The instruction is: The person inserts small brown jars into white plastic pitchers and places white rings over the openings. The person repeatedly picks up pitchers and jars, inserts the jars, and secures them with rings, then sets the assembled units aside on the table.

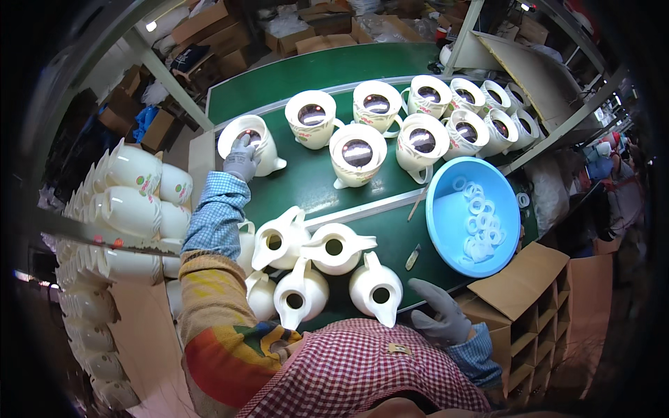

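Note:
My left hand (242, 157), in a grey glove, reaches to a white jug (266, 152) at the far left of the green belt. Its fingers are bent over the rim into the round opening, where a shiny mirrored surface shows; the thumb is hard to make out. More white jug bodies (357, 167) stand to the right, each with a mirrored round in its opening. Nearer me are several white spouted jugs (334, 249) with dark round holes. My right hand (442, 315), also gloved, hangs open at the near edge, fingers apart and holding nothing.
A blue basin (437, 209) with white plastic rings (477, 205) sits on the right. Beside it lie a small tube (413, 257) and a thin stick (418, 203). A divided cardboard box (519, 292) stands near right. Stacked white jugs (132, 212) rise at left. Metal posts (167, 76) frame the belt.

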`<state>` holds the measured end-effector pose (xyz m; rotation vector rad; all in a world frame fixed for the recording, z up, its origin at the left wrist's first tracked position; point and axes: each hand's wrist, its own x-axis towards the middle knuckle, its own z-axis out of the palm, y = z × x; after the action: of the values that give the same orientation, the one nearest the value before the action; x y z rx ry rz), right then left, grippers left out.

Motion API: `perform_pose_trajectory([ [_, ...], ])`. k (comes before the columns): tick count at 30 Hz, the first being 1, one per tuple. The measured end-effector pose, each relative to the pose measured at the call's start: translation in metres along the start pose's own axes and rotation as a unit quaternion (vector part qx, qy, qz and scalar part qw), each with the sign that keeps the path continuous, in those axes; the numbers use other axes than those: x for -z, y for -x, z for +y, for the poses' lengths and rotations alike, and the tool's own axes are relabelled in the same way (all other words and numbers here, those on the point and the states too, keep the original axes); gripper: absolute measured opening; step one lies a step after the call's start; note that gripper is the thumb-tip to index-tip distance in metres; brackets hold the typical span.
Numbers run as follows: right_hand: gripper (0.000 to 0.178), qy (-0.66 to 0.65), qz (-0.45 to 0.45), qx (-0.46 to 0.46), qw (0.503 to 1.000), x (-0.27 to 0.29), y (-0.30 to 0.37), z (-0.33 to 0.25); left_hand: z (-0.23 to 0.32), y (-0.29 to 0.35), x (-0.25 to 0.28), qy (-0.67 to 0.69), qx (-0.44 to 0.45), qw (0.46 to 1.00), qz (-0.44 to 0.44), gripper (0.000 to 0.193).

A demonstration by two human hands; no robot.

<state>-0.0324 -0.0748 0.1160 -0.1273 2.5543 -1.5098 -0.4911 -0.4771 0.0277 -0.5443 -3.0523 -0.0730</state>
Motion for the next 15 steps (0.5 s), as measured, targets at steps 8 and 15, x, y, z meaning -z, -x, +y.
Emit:
perform_pose_trajectory([
  [8,0.065,0.006,0.115,-0.131,0.985,-0.002,0.03,0.003,-0.027,-0.051,-0.049,0.066,-0.002,0.997,-0.03,0.056],
  [15,0.065,0.023,0.124,-0.154,0.98,0.031,0.05,-0.001,-0.026,-0.076,-0.063,0.207,-0.031,0.977,-0.044,0.064],
])
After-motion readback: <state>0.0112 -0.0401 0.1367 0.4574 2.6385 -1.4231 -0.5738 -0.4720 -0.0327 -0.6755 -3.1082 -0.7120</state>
